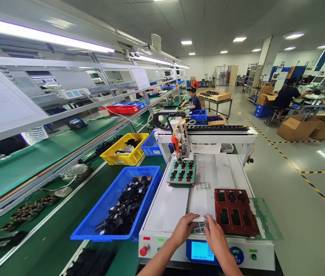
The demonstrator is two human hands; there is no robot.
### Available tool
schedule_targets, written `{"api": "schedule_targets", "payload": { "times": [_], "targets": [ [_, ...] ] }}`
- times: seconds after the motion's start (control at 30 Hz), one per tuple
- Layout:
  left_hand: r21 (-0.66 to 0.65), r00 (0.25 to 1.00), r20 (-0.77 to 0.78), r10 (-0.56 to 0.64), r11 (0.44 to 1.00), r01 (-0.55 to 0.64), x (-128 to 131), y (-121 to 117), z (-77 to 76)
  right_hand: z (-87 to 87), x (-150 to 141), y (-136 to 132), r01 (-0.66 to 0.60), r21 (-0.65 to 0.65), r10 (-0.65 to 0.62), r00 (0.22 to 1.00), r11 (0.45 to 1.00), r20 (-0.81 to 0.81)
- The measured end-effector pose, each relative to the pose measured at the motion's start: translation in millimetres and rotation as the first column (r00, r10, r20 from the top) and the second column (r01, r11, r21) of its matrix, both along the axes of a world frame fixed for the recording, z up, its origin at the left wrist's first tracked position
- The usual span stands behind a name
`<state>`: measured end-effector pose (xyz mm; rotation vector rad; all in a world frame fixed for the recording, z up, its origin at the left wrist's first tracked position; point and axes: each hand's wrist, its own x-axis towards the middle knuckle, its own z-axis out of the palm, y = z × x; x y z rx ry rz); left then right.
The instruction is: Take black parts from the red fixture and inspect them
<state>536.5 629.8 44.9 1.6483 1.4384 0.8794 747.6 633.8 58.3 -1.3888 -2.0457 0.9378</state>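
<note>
My left hand [183,230] and my right hand [215,234] grip a small grey gridded plate [199,227] from its two sides, fingers bent round its edges. It is at the front of the white machine bed [169,207], just above the blue-lit screen [202,251]. A similar pale gridded piece [202,186] lies farther back on the bed. Right of my hands is a red-brown fixture [236,211] with rectangular openings, small black parts in its back row. Under the screwdriver head [179,153] stands a green fixture [181,172] holding several black parts.
A blue bin [116,180] of black parts stands left of the machine, a yellow bin [124,148] behind it. A red knob [144,250] sits at the machine's front left. A clear green sheet [267,218] overhangs the right edge. Co-workers sit farther off.
</note>
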Motion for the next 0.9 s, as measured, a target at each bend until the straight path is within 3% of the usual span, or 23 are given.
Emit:
{"api": "schedule_targets", "payload": {
  "times": [0.4,0.63,0.9],
  "targets": [
    [0.02,0.944,0.249,0.216,0.973,-0.229,2,13,10.1,22.5,2,43,-0.026,0.06,0.033,0.991,0.998,-0.127],
    [0.023,0.937,0.27,0.224,0.971,-0.239,6,23,24.8,25.8,5,49,0.022,0.134,-0.004,0.991,0.991,-0.135],
    [0.043,0.931,0.281,0.233,0.966,-0.255,8,25,29.7,33.2,9,50,0.008,0.154,0.027,0.974,0.988,-0.224]
  ]
}}
